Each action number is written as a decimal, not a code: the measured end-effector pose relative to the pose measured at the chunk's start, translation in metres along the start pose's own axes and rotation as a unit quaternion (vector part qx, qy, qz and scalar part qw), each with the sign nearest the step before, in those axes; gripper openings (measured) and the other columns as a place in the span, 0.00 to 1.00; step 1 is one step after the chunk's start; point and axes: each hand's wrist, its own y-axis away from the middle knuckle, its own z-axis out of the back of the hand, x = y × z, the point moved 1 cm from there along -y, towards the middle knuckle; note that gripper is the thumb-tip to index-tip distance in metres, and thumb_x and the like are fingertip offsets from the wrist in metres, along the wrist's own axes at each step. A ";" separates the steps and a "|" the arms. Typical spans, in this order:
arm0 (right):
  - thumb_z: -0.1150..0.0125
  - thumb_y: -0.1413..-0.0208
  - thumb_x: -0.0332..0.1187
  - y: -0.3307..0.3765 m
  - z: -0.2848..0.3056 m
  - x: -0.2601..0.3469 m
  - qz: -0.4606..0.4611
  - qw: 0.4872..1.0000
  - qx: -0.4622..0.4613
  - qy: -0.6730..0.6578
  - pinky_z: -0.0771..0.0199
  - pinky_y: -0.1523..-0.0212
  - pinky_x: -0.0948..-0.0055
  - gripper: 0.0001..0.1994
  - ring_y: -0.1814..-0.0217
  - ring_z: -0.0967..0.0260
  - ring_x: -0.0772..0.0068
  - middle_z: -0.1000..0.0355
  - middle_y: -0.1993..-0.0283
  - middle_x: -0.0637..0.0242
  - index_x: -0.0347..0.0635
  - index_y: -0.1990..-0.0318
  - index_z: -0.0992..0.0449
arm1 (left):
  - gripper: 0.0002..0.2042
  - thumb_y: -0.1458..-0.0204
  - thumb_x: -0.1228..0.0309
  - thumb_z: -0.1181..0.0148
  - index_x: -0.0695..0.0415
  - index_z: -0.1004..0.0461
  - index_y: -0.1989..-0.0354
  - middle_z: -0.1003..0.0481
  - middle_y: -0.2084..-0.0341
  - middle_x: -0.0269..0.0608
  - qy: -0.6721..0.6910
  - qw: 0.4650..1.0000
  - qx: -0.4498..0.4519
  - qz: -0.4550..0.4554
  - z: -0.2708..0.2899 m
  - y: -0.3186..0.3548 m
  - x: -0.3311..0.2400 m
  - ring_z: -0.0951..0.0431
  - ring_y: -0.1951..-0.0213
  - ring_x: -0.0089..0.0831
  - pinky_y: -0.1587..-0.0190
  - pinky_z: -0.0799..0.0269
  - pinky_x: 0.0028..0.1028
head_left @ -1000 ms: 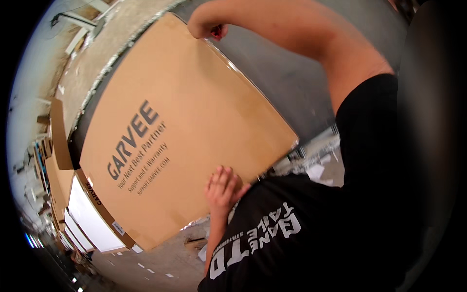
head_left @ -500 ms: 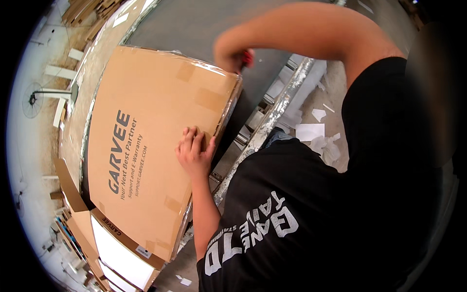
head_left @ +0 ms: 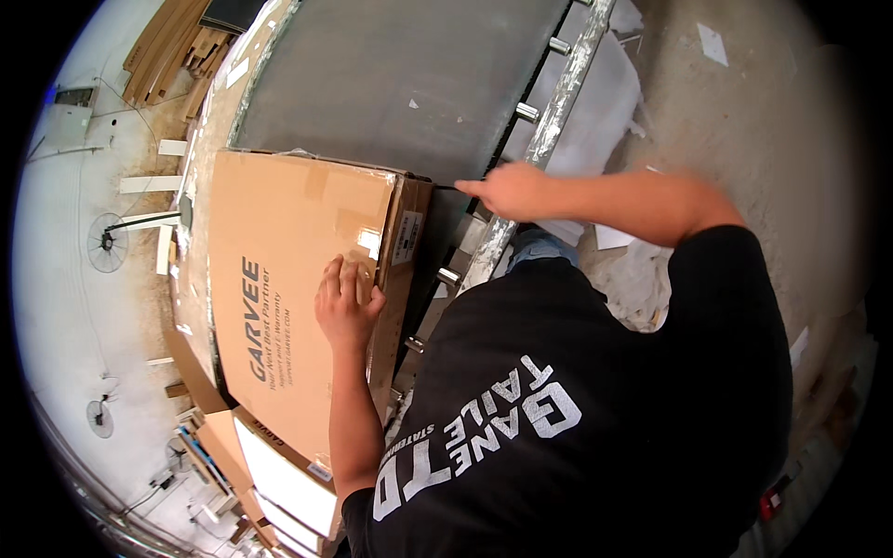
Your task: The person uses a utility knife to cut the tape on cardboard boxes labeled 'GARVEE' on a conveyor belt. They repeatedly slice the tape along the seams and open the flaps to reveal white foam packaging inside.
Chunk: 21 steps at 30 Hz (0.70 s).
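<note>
A large brown cardboard box (head_left: 307,214) with dark print lies flat on a grey conveyor belt (head_left: 400,84). My left hand (head_left: 349,302) rests on its top near the right edge, fingers spread and holding nothing. Clear tape crosses the box's corner, and a white label (head_left: 406,237) shows on its end face. Just right of the box's far right corner is my right hand (head_left: 510,191), its fingers curled and blurred. A thin dark piece reaches from its fingertips toward the box; its kind cannot be made out.
A worn metal rail (head_left: 558,116) with rollers runs along the belt's right side. An open carton (head_left: 219,437) with white panels stands at the near left. White sheeting (head_left: 591,93) and scraps lie beyond the rail. A fan (head_left: 108,244) stands at the left.
My right hand has moved from the box's far right corner out to the right, over the rail. The red thing in it no longer shows. My left hand stays on the box; the view has shifted.
</note>
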 end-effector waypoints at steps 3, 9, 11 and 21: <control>0.51 0.37 0.33 0.009 -0.067 -0.032 -0.008 0.983 -0.074 -0.168 0.22 0.69 0.54 0.27 0.69 0.23 0.52 0.21 0.65 0.52 0.53 0.29 0.36 | 0.24 0.60 0.69 0.37 0.50 0.25 0.48 0.26 0.41 0.42 -0.041 0.996 0.033 -0.069 0.001 -0.018 -0.003 0.25 0.40 0.46 0.42 0.29 0.48; 0.54 0.29 0.35 -0.003 -0.067 -0.025 -0.141 0.571 0.080 -0.805 0.29 0.82 0.75 0.24 0.77 0.30 0.79 0.28 0.69 0.66 0.49 0.27 0.41 | 0.27 0.59 0.72 0.40 0.49 0.27 0.44 0.31 0.35 0.41 -0.124 0.991 0.026 -0.041 -0.016 -0.002 -0.016 0.32 0.34 0.46 0.33 0.41 0.57; 0.54 0.29 0.36 -0.010 -0.065 -0.029 -0.160 0.494 0.102 -0.849 0.32 0.82 0.77 0.23 0.76 0.31 0.81 0.28 0.67 0.69 0.54 0.28 0.39 | 0.30 0.58 0.72 0.40 0.48 0.28 0.40 0.31 0.35 0.40 -0.140 0.990 0.011 -0.007 -0.024 -0.002 -0.023 0.34 0.32 0.46 0.32 0.43 0.57; 0.53 0.30 0.35 -0.030 -0.060 -0.020 -0.189 0.415 0.138 -0.879 0.36 0.80 0.79 0.19 0.74 0.32 0.81 0.27 0.66 0.72 0.59 0.34 0.34 | 0.28 0.51 0.73 0.39 0.46 0.28 0.37 0.27 0.38 0.36 -0.157 0.986 0.013 0.062 -0.004 -0.017 -0.027 0.27 0.37 0.41 0.38 0.32 0.47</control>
